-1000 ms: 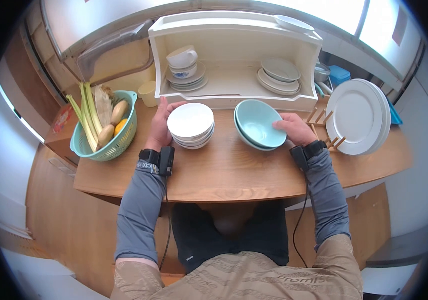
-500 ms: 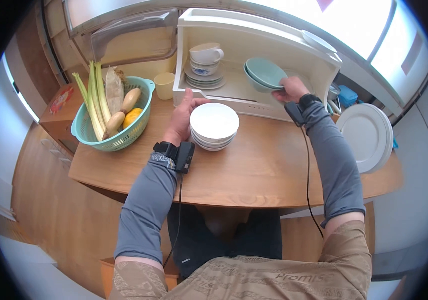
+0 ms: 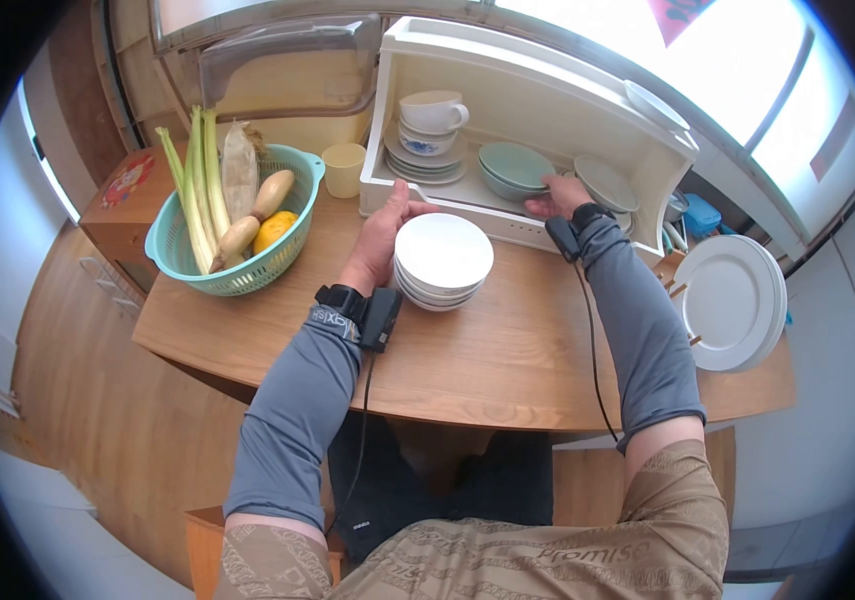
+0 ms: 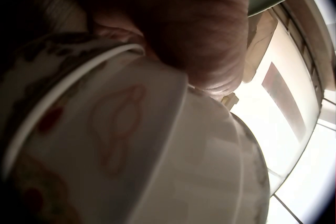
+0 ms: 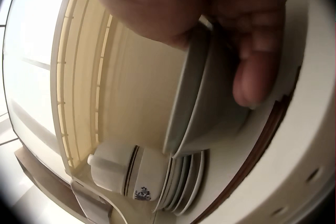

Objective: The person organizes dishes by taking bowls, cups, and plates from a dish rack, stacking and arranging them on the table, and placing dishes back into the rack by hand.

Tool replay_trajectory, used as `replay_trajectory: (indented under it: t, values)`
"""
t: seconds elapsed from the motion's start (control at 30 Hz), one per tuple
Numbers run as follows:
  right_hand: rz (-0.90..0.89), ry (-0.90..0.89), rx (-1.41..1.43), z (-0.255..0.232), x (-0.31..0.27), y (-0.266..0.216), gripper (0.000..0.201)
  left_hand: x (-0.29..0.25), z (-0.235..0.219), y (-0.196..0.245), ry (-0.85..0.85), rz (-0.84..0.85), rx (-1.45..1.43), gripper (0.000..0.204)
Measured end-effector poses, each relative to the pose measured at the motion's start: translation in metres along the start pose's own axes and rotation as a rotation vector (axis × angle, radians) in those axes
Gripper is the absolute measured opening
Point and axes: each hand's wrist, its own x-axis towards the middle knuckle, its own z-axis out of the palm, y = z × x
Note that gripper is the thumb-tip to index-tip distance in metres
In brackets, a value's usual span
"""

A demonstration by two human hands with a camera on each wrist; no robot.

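Observation:
The right hand [image 3: 558,197] pinches the rims of two nested teal bowls [image 3: 514,167], which are in the middle of the white shelf. In the right wrist view, the thumb and fingers of the right hand [image 5: 226,19] hold the bowls [image 5: 202,98] from the side. On the table, the left hand [image 3: 384,238] lies against the left side of a stack of white bowls [image 3: 444,252]. The left wrist view shows the left hand [image 4: 194,30] touching the patterned bowls [image 4: 157,145] close up; most of its fingers are hidden.
The white shelf [image 3: 538,228] also holds cups [image 3: 434,112] on stacked saucers [image 3: 426,175] at left and plates [image 3: 605,186] at right. A vegetable basket [image 3: 238,283] and yellow cup [image 3: 344,170] are at left; large white plates [image 3: 733,300] stand in a rack at right.
The right hand has carried the teal bowls from above the table up and forward into the shelf. The left hand has stayed beside the white stack. The head view has shifted.

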Motion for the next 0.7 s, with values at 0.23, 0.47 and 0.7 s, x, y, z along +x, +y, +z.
replay_trajectory:
  t: [0.23,0.47,0.7]
  values:
    - [-0.418,0.161,-0.409,-0.011,-0.046,-0.018,0.048,-0.008,0.008,0.004,0.001,-0.019,0.086,0.082]
    - [-0.339,-0.347,-0.302,-0.015,-0.169,0.011,0.048,-0.008,0.023,-0.014,0.027,0.054,0.387,0.079]
    - [-0.240,-0.561,-0.155,-0.020,-0.201,0.040,0.061,-0.026,0.055,-0.025,-0.035,0.320,0.705,0.063]
